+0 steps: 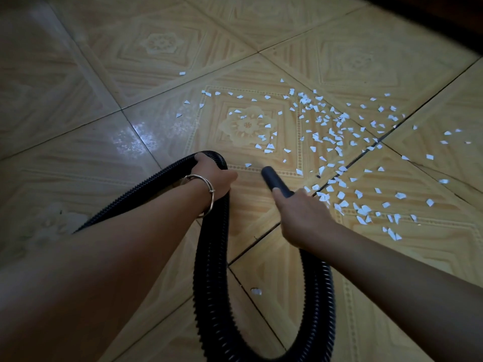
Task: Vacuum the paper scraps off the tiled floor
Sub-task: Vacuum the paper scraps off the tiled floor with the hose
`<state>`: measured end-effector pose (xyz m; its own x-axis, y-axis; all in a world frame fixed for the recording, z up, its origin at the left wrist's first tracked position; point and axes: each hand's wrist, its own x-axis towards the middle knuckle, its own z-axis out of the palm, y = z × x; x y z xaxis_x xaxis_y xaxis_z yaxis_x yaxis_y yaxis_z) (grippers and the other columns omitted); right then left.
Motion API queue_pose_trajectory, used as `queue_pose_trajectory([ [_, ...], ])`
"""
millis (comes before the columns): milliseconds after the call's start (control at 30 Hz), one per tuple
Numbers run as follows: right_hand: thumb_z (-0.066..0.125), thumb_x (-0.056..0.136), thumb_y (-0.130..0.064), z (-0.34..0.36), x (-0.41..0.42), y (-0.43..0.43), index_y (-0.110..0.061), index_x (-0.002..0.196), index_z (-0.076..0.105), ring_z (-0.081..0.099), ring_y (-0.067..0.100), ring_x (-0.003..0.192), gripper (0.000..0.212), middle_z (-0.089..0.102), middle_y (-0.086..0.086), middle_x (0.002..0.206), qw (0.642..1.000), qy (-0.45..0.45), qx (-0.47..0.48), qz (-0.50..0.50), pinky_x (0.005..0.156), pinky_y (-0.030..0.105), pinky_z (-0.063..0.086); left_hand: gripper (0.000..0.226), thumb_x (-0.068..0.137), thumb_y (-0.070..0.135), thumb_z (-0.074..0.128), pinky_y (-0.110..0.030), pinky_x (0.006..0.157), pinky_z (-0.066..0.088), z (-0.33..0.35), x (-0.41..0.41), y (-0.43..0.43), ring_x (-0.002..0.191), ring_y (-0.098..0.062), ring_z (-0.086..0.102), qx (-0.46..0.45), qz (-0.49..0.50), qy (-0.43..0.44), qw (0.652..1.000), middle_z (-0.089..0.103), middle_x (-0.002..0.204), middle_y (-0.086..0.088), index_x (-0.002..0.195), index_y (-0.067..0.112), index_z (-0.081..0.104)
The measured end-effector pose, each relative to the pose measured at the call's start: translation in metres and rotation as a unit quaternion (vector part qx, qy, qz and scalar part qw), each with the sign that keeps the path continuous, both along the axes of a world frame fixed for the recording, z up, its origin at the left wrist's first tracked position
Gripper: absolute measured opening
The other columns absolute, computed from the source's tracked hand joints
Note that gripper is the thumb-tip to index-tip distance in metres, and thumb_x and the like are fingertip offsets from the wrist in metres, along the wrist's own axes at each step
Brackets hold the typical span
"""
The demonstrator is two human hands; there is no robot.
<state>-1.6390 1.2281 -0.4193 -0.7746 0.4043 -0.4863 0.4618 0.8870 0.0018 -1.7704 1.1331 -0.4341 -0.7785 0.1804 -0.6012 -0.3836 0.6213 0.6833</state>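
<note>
Open floor (78, 87) runs wide toward the far left, with plenty of room to swing a hand. The hose (209, 257) is the real obstacle. It climbs from the left edge into the left hand (211, 176), drops toward the near edge, then loops back up to the right hand (300, 218), fencing off a pocket of tile between the arms. A lone scrap (256, 291) lies inside that loop. Ahead of the nozzle (277, 182) the tile is open. The scraps (334, 131) lie flat, thickest toward the right along a grout line. A dark shape (444, 17) closes off the far right corner.
</note>
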Motion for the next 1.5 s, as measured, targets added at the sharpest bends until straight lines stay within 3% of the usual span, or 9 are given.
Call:
queue_pose_trajectory([
  [167, 0.05, 0.093, -0.011, -0.004, -0.024, 0.011, -0.018, 0.148, 0.02, 0.049, 0.026, 0.091, 0.063, 0.043, 0.015, 0.116, 1.0, 0.009, 0.007, 0.016, 0.067, 0.033, 0.04, 0.076, 0.081, 0.023, 0.057, -0.044, 0.103, 0.041, -0.007, -0.009, 0.012, 0.112, -0.035, 0.055, 0.018, 0.038, -0.012, 0.999, 0.05, 0.125, -0.018, 0.139, 0.005, 0.011],
  [267, 0.049, 0.094, -0.012, -0.001, -0.031, 0.031, -0.014, 0.143, 0.026, 0.049, 0.026, 0.089, 0.055, 0.044, 0.016, 0.116, 0.999, 0.009, 0.032, -0.024, 0.065, 0.033, 0.04, 0.055, 0.087, 0.023, 0.051, -0.034, 0.099, 0.043, -0.006, -0.016, 0.022, 0.091, -0.025, 0.053, 0.052, 0.083, -0.031, 0.995, 0.049, 0.095, -0.009, 0.132, 0.004, 0.026],
  [467, 0.05, 0.093, -0.012, -0.004, -0.046, 0.039, -0.017, 0.142, 0.029, 0.048, 0.025, 0.085, 0.053, 0.044, 0.014, 0.109, 0.999, 0.017, 0.035, 0.014, 0.065, 0.032, 0.039, 0.026, 0.093, 0.022, 0.045, -0.029, 0.078, 0.041, -0.002, -0.017, 0.033, 0.072, -0.021, 0.047, 0.07, 0.117, -0.053, 0.989, 0.045, 0.076, -0.005, 0.075, 0.014, 0.029],
  [700, 0.052, 0.091, -0.009, -0.008, -0.076, 0.047, -0.014, 0.136, 0.035, 0.043, 0.023, 0.082, 0.048, 0.043, 0.014, 0.106, 0.998, 0.027, 0.046, 0.034, 0.065, 0.031, 0.039, 0.038, 0.09, 0.02, 0.052, -0.025, 0.065, 0.048, 0.0, -0.022, 0.033, 0.07, -0.023, 0.051, 0.075, 0.098, -0.017, 0.992, 0.051, 0.087, -0.01, 0.12, 0.008, 0.032],
  [800, 0.052, 0.091, -0.009, -0.005, -0.085, 0.052, -0.013, 0.134, 0.037, 0.042, 0.022, 0.08, 0.046, 0.038, 0.011, 0.096, 0.998, 0.031, 0.052, 0.03, 0.064, 0.031, 0.039, 0.063, 0.077, 0.024, 0.057, -0.037, 0.09, 0.05, 0.009, -0.018, 0.03, 0.084, -0.026, 0.053, 0.067, 0.067, -0.048, 0.994, 0.054, 0.102, -0.015, 0.128, 0.003, 0.027],
  [900, 0.051, 0.092, -0.01, -0.001, -0.069, 0.041, -0.015, 0.135, 0.037, 0.043, 0.022, 0.081, 0.046, 0.04, 0.011, 0.098, 0.998, 0.025, 0.052, 0.041, 0.065, 0.032, 0.039, 0.083, 0.062, 0.025, 0.064, -0.044, 0.093, 0.049, 0.011, -0.013, 0.025, 0.089, -0.029, 0.055, 0.022, -0.004, 0.003, 1.0, 0.054, 0.108, -0.018, 0.13, 0.004, 0.022],
  [1067, 0.047, 0.094, -0.011, -0.004, -0.022, 0.002, -0.02, 0.145, 0.025, 0.045, 0.026, 0.08, 0.056, 0.039, 0.012, 0.102, 0.999, 0.025, 0.005, 0.044, 0.066, 0.033, 0.039, 0.083, 0.086, 0.025, 0.06, -0.035, 0.093, 0.041, 0.012, -0.003, 0.013, 0.116, -0.032, 0.048, -0.054, -0.103, 0.064, 0.991, 0.041, 0.133, -0.02, 0.144, 0.001, 0.005],
  [1300, 0.055, 0.092, -0.011, 0.0, -0.027, -0.004, -0.018, 0.149, 0.018, 0.052, 0.028, 0.105, 0.068, 0.043, 0.015, 0.122, 1.0, 0.01, -0.006, -0.012, 0.07, 0.032, 0.039, 0.078, 0.089, 0.025, 0.056, -0.031, 0.082, 0.037, 0.022, 0.006, 0.005, 0.115, -0.031, 0.046, -0.072, -0.137, 0.095, 0.983, 0.041, 0.132, -0.019, 0.143, -0.001, 0.007],
  [1500, 0.053, 0.091, -0.012, 0.001, 0.027, -0.003, -0.017, 0.146, 0.021, 0.047, 0.021, 0.083, 0.064, 0.045, 0.015, 0.117, 0.996, -0.02, 0.019, -0.086, 0.064, 0.03, 0.042, 0.074, 0.091, 0.024, 0.054, -0.032, 0.081, 0.038, 0.021, 0.018, 0.008, 0.098, -0.025, 0.044, -0.064, -0.163, 0.077, 0.982, 0.043, 0.119, -0.013, 0.144, -0.001, 0.009],
])
